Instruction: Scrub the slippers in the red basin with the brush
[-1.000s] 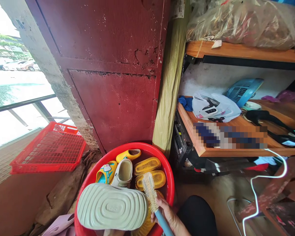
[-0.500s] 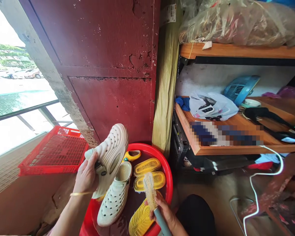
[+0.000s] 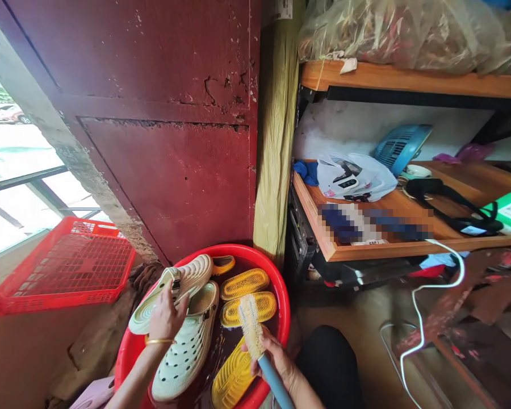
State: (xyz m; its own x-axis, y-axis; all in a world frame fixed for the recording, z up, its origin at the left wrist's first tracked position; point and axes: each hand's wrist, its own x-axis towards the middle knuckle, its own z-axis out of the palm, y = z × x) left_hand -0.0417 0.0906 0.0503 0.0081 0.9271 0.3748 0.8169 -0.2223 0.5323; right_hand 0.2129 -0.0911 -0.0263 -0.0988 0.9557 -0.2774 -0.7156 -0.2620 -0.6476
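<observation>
My left hand (image 3: 167,315) has its fingers spread against a pale clog (image 3: 193,276) at the back left of the red tub (image 3: 284,307). A second pale clog (image 3: 183,355) lies in the tub beside my left wrist. My right hand (image 3: 276,358) is wrapped round a brush (image 3: 251,324) with pale bristles and a grey-blue handle, held over the tub. Beneath and behind the brush are yellow slippers, one with its ridged face up (image 3: 234,378) and a pair (image 3: 244,284) further back. Dark water shows between them.
A red plastic crate (image 3: 68,264) stands to the left. Behind the tub is a dark red door (image 3: 166,182). Wooden shelves (image 3: 366,250) on the right hold a plastic bag, a blue fan and a white cable.
The clog in my left hand has come down from above the tub to its left edge, and my fingers have spread. The view has shifted; my right hand still holds the brush.
</observation>
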